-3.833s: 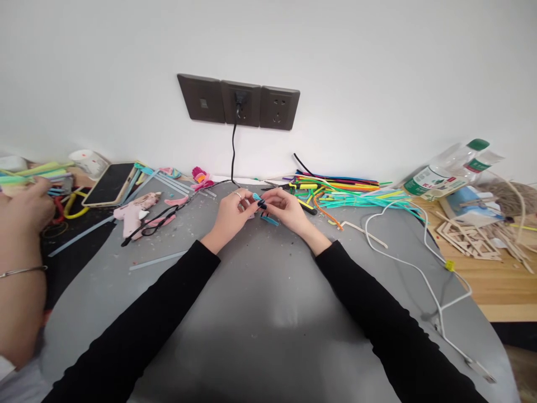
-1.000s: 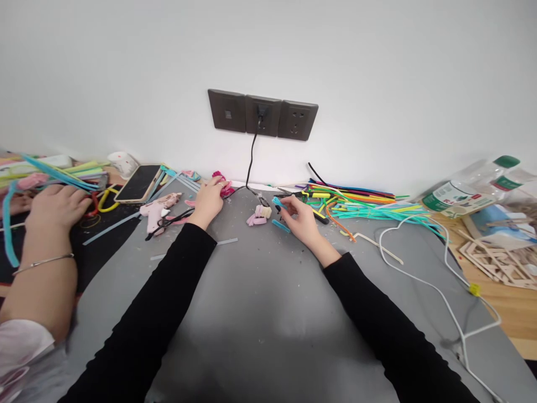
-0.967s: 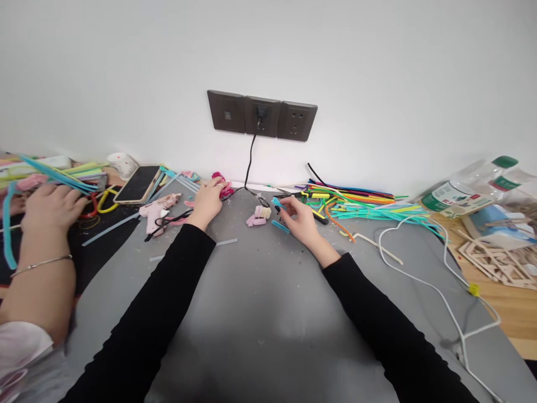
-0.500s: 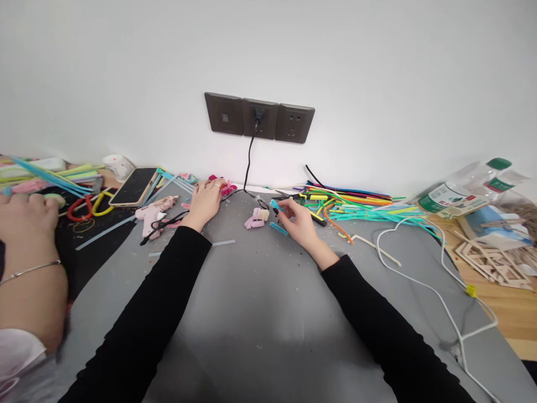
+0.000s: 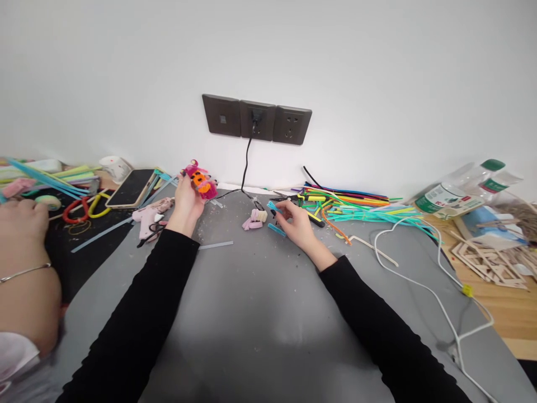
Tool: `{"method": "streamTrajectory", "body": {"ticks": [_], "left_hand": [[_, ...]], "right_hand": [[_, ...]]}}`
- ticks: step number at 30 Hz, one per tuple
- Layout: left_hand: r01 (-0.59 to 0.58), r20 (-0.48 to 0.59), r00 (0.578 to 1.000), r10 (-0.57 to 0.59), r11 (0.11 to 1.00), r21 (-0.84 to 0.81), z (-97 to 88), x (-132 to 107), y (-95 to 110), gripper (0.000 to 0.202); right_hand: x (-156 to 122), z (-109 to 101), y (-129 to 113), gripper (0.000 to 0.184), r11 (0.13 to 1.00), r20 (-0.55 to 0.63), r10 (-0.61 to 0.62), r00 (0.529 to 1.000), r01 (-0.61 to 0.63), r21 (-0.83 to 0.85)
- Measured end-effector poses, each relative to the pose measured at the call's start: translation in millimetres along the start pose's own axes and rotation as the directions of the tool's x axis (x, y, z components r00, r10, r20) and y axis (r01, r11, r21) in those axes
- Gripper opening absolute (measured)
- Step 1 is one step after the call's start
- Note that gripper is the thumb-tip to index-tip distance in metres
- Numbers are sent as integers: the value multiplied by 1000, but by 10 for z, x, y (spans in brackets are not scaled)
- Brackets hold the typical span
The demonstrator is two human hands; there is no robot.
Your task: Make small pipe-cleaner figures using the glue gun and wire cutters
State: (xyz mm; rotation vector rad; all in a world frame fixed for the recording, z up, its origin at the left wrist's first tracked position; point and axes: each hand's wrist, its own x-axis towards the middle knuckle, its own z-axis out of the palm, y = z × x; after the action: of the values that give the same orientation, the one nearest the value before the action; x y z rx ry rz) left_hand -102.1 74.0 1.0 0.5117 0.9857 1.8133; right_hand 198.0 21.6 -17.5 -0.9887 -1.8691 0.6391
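Observation:
My left hand [image 5: 185,202] is raised off the grey mat [image 5: 260,313], its fingers closed around a small pink and orange pipe-cleaner figure [image 5: 200,180]. My right hand [image 5: 296,224] rests on the mat and pinches a short blue pipe-cleaner piece [image 5: 273,208]; another blue piece [image 5: 276,229] lies just under it. A little pink and cream coiled bundle [image 5: 254,218] lies between my hands.
A pink glue gun [image 5: 147,212] with a black cord lies left of my left hand, a phone [image 5: 131,187] behind it. Coloured pipe cleaners [image 5: 356,205] are heaped at the right. A white cable [image 5: 423,268], bottles [image 5: 457,187] and wooden pieces [image 5: 490,257] lie far right. Another person's hand [image 5: 20,218] is at the left edge.
My left hand reached to the back of the mat, took the pink and orange figure and lifted it. My right hand kept the blue piece. The other person's hand drew back leftward.

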Motion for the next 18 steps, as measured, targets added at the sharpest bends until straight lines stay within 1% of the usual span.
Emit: {"method": "streamTrajectory", "body": {"ticks": [3, 4, 6, 8, 10, 12, 14, 15, 18], "left_hand": [[81, -34, 996, -82, 996, -29, 107, -139, 58, 22], [123, -20, 992, -123, 992, -28, 136, -181, 78, 23], [204, 50, 978, -203, 979, -26, 187, -268, 117, 24], [267, 140, 955, -263, 963, -17, 238, -369, 139, 24], [316, 214, 926, -312, 949, 15, 294, -485, 124, 18], [349, 312, 883, -350, 935, 64, 351, -605, 58, 15], [373, 415, 828, -377, 923, 95, 401, -712, -48, 15], [384, 443, 809, -387, 918, 100, 422, -756, -108, 16], [465, 447, 770, -456, 880, 97, 469, -845, -262, 15]], "right_hand": [[0, -3, 17, 18, 1000, 13, 9, 1000, -9, -19], [0, -6, 20, 19, 1000, 17, 8, 1000, -8, -24], [-2, -15, 10, 17, 999, 21, -20, 1000, 21, -32], [-8, -28, -32, 14, 993, 16, -112, 994, 112, -43], [-19, -40, -104, 11, 967, 21, -247, 969, 248, -60], [-37, -44, -189, 12, 931, 65, -353, 933, 358, -79], [-59, -39, -262, 16, 905, 133, -400, 907, 414, -98], [-70, -32, -287, 19, 897, 162, -410, 898, 429, -109], [-94, -8, -309, 24, 878, 208, -424, 882, 456, -145]]}}
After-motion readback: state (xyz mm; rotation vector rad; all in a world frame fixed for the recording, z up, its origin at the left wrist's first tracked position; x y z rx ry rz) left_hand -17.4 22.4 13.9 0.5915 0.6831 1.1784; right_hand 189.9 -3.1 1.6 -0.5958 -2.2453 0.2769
